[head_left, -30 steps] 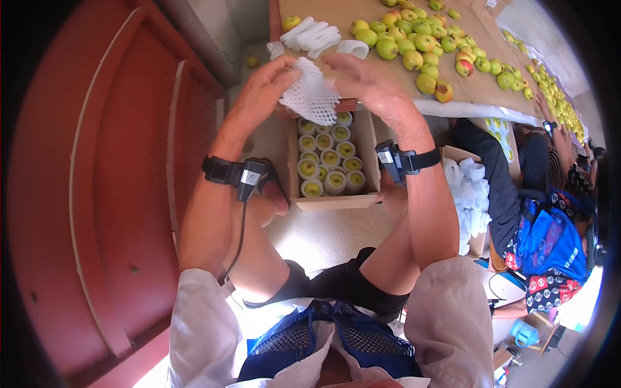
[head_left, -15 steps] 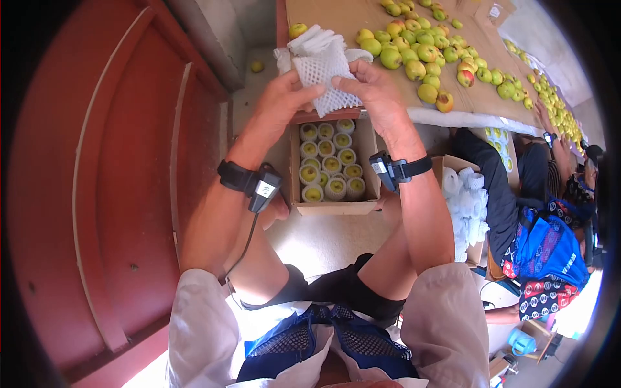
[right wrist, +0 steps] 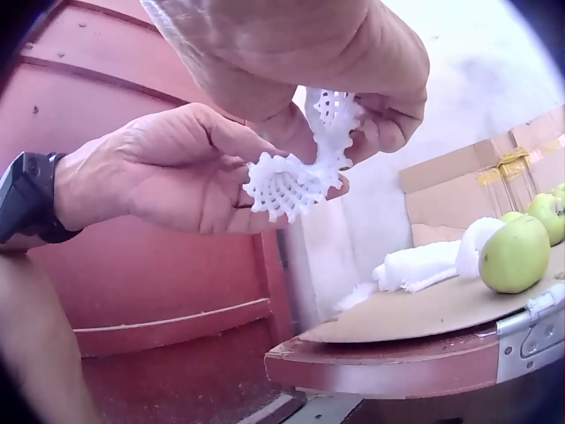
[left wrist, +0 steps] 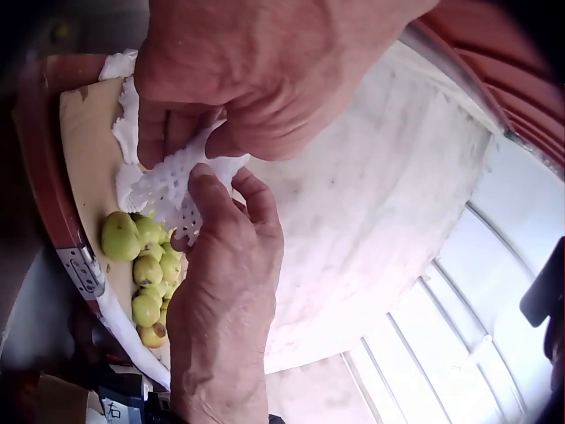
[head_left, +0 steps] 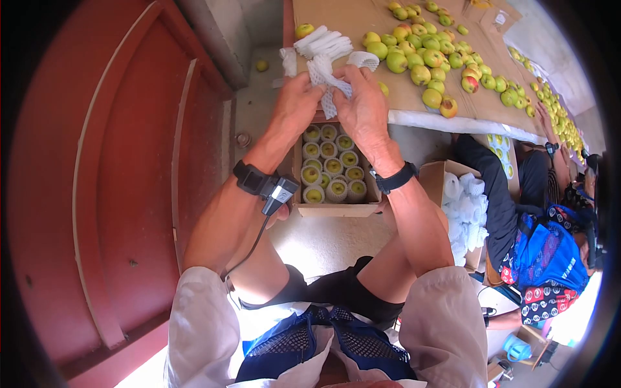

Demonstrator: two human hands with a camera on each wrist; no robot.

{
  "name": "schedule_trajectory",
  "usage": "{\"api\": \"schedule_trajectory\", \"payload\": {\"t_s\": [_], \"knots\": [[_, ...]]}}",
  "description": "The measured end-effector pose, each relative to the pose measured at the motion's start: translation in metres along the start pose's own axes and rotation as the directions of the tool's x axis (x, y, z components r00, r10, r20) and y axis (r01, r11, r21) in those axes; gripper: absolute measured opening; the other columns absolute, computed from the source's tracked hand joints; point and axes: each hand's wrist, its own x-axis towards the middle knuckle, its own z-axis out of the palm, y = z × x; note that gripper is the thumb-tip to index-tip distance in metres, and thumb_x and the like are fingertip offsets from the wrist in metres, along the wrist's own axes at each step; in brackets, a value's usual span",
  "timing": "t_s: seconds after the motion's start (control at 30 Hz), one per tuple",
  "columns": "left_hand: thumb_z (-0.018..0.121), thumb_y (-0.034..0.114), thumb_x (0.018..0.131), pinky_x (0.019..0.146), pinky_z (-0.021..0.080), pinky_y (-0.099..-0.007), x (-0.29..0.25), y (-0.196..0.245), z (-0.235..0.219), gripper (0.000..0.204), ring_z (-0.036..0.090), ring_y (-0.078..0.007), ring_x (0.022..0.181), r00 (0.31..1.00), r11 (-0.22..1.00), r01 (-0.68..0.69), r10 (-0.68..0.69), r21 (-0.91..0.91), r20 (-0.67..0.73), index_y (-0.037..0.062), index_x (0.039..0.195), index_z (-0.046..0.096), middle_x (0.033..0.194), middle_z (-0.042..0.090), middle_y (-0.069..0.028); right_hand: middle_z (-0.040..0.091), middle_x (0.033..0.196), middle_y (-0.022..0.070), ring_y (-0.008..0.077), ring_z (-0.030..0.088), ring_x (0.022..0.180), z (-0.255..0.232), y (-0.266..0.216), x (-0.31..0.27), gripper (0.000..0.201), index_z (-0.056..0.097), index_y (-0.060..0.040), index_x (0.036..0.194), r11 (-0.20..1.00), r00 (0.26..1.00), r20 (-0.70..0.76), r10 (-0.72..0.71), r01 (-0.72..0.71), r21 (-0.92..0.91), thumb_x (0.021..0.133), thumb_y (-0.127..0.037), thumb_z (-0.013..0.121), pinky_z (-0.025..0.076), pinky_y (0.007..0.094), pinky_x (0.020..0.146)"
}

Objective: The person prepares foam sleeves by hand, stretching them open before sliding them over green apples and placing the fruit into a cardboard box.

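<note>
The step in hand looks like working open a limp white foam-mesh sleeve [right wrist: 291,184], twisted and with no apple showing in it; the next move probably calls for parting its scalloped mouth evenly, without tearing the mesh. From the left, the left hand [head_left: 299,102] comes in with fingers bent, pinching one side of the sleeve between thumb and fingers. Beyond the hands, a flat stack of similar white foam sleeves [head_left: 323,43] lies on the cardboard-covered desk [head_left: 482,108], while below them stands an open brown cardboard carton [head_left: 339,210] holding rows of sleeved yellow-green apples [head_left: 333,166]. The sleeve itself is held up between the two hands, near the desk's edge. The right hand [head_left: 362,107] pinches its other side, thumb on the mesh, close beside the left. Farther right, loose green and red-blushed apples [head_left: 433,58] spread over the desk, apart from both hands.
</note>
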Motion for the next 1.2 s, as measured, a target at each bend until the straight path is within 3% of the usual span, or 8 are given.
{"api": "schedule_trajectory", "payload": {"t_s": [0.13,0.33,0.47,0.5,0.57,0.7,1.03,1.2], "knots": [[0.051,0.013,0.102,0.093,0.057,-0.0363,0.007,-0.014,-0.009,0.031,0.069,-0.0215,0.105,1.0,0.995,0.015,-0.018,0.101,0.024,-0.0021,0.128,0.057,0.119,0.067,-0.0124,0.062,0.101,0.0152,0.0396,0.064,0.092,0.002,-0.001,-0.003,0.03,0.063,-0.01,0.111,0.999,1.0,0.023,-0.009,0.01,-0.034,0.083,-0.003,0.068,0.053,0.0463,0.077],[0.056,0.028,0.103,0.087,0.057,-0.0357,0.003,-0.003,-0.01,0.035,0.069,-0.0215,0.1,0.996,0.967,0.066,-0.05,-0.247,0.07,0.0015,0.126,0.058,0.115,0.068,-0.0097,0.061,0.104,0.0161,0.0397,0.063,0.1,0.006,-0.011,-0.011,0.035,0.064,-0.0115,0.115,0.99,0.997,0.052,-0.061,0.067,-0.122,0.081,-0.002,0.069,0.053,0.0458,0.081],[0.057,0.032,0.104,0.086,0.057,-0.0373,0.014,-0.021,-0.03,0.039,0.067,-0.0213,0.104,0.994,0.974,0.089,-0.1,-0.206,-0.042,0.0027,0.13,0.058,0.119,0.067,-0.0089,0.064,0.107,0.0138,0.0332,0.064,0.103,0.013,-0.002,-0.011,0.039,0.063,-0.0078,0.122,0.986,0.984,0.066,-0.164,0.164,0.007,0.085,-0.016,0.073,0.052,0.0415,0.087],[0.057,0.032,0.104,0.087,0.056,-0.0376,0.012,-0.017,-0.029,0.039,0.066,-0.0213,0.107,0.997,0.971,0.055,-0.067,-0.232,-0.044,0.0028,0.131,0.057,0.121,0.066,-0.0092,0.064,0.109,0.0122,0.0295,0.062,0.103,0.012,-0.002,-0.007,0.04,0.063,-0.0062,0.123,0.974,0.996,0.093,0.018,-0.038,0.222,0.088,-0.021,0.073,0.051,0.0397,0.088],[0.056,0.029,0.104,0.091,0.054,-0.0372,0.009,-0.009,-0.023,0.039,0.065,-0.0206,0.109,0.999,0.967,-0.001,-0.011,-0.256,-0.045,0.0013,0.131,0.058,0.122,0.066,-0.0096,0.064,0.114,0.0091,0.0222,0.06,0.105,0.004,-0.005,0.0,0.043,0.062,-0.0029,0.124,0.705,0.909,0.246,0.337,-0.416,0.574,0.092,-0.029,0.072,0.048,0.0363,0.089],[0.054,0.026,0.104,0.093,0.052,-0.0355,0.001,0.005,-0.008,0.039,0.065,-0.0197,0.109,0.999,0.96,0.024,-0.017,-0.278,0.028,-0.0023,0.131,0.059,0.119,0.068,-0.0102,0.066,0.111,0.005,0.0138,0.06,0.104,-0.015,-0.011,0.002,0.038,0.065,-0.0037,0.121,0.442,0.74,0.602,0.301,-0.668,0.599,0.099,-0.035,0.067,0.046,0.0283,0.085],[0.052,0.044,0.106,0.07,0.054,-0.0356,0.001,0.011,-0.025,0.054,0.064,-0.0192,0.096,0.946,0.913,0.223,-0.118,-0.341,0.303,-0.0013,0.136,0.051,0.125,0.065,-0.0176,0.066,0.101,0.0022,0.0148,0.066,0.094,-0.009,0.005,-0.007,0.029,0.065,-0.0046,0.116,0.449,0.621,0.764,0.176,-0.742,0.499,0.102,-0.03,0.064,0.049,0.0284,0.078],[0.05,0.044,0.107,0.078,0.057,-0.0395,0.006,0.007,-0.027,0.054,0.065,-0.0269,0.1,0.957,0.909,0.21,-0.116,-0.359,0.266,-0.0033,0.133,0.047,0.121,0.065,-0.0224,0.064,0.094,0.0002,0.0124,0.063,0.087,-0.004,0.006,-0.01,0.029,0.065,-0.0038,0.117,0.45,0.604,0.781,0.155,-0.747,0.489,0.103,-0.028,0.062,0.049,0.0268,0.073]]}}
